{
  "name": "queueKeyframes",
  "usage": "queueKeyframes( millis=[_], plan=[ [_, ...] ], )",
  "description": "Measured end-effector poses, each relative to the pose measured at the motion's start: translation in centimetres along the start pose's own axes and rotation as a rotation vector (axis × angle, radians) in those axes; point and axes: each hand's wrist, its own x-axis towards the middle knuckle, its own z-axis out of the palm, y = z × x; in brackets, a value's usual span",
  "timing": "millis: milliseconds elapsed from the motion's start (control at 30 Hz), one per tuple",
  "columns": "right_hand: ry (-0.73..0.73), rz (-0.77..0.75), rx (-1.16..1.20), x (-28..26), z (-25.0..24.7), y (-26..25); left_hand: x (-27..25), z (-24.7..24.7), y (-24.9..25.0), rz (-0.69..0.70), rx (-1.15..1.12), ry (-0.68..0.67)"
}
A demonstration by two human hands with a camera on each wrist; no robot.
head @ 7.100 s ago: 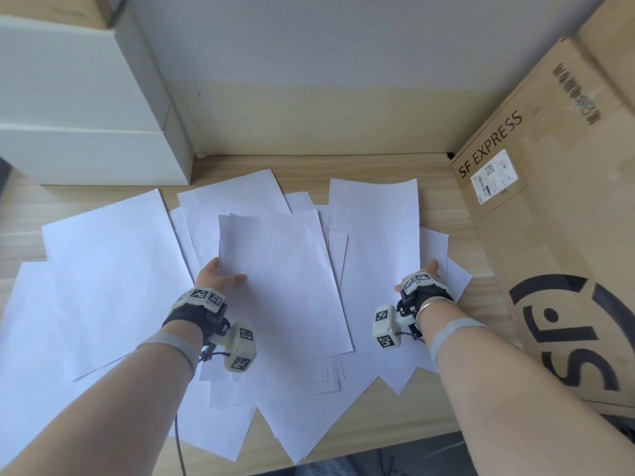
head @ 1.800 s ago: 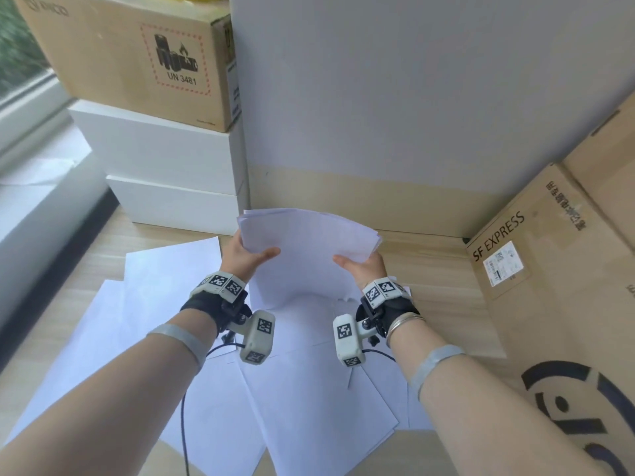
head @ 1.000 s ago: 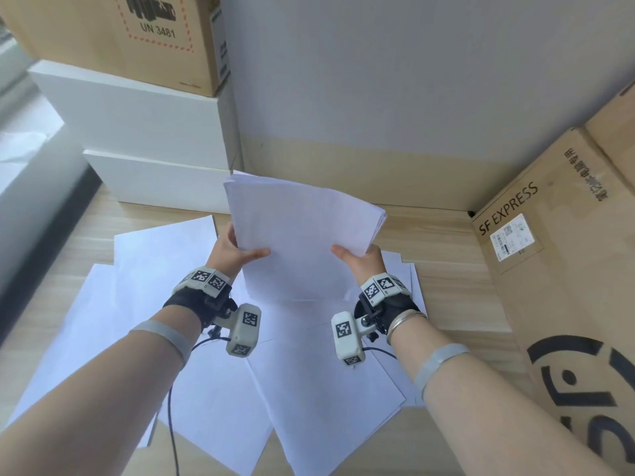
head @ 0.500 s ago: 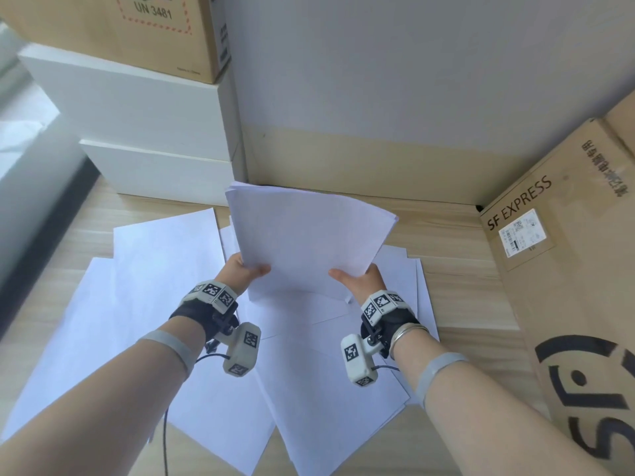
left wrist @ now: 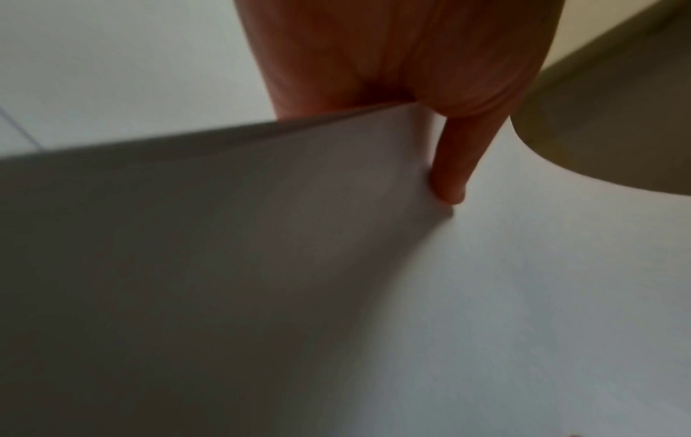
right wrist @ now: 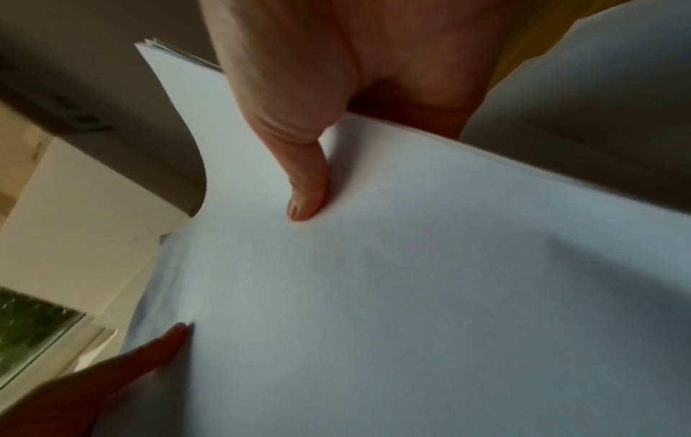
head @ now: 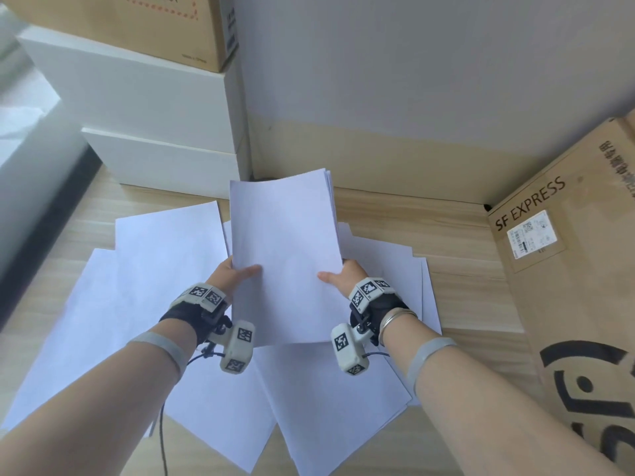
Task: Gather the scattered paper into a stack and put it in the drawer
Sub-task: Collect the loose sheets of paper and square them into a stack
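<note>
I hold a stack of white paper (head: 285,255) above the desk, tilted with its far edge raised. My left hand (head: 237,274) grips its left edge, thumb on top. My right hand (head: 338,276) grips the right edge the same way. In the left wrist view my thumb (left wrist: 454,165) lies on the paper stack (left wrist: 523,295). In the right wrist view my thumb (right wrist: 306,183) presses the paper stack (right wrist: 411,281). Several loose sheets (head: 147,293) lie spread on the wooden desk (head: 464,242) under and around my hands. No drawer is in view.
Two stacked white boxes (head: 147,108) with a brown carton (head: 144,25) on top stand at the back left. A large SF EXPRESS cardboard box (head: 577,269) fills the right side. A grey wall closes the back.
The stack has come down and turned from landscape to portrait between my hands, its sheets now more squared. My hands have moved lower and closer to me.
</note>
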Motion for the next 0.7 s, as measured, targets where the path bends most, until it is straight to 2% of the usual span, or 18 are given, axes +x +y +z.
queueKeyframes(
  millis=[133, 233, 333, 467, 700],
  plan=[
    [-0.081, -0.013, -0.095, 1.5, 1.6, 0.5, 0.3, -2.4, -1.2, -0.01, 0.09, 0.059],
    [0.03, -0.002, -0.124, 2.8, 1.7, 0.9, 0.8, -4.5, -1.9, -0.013, 0.123, 0.136],
    [0.138, 0.034, -0.251, 4.2, 1.6, 1.0, 0.4, -5.9, -2.2, -0.021, 0.107, 0.185],
    [0.159, 0.067, -0.393, 5.4, 2.7, 0.2, 0.0, -6.9, -3.0, -0.039, 0.076, 0.205],
    [0.179, 0.11, -0.419, 6.6, 3.7, -0.7, -0.2, -7.9, -4.1, -0.044, -0.002, 0.232]
  ],
)
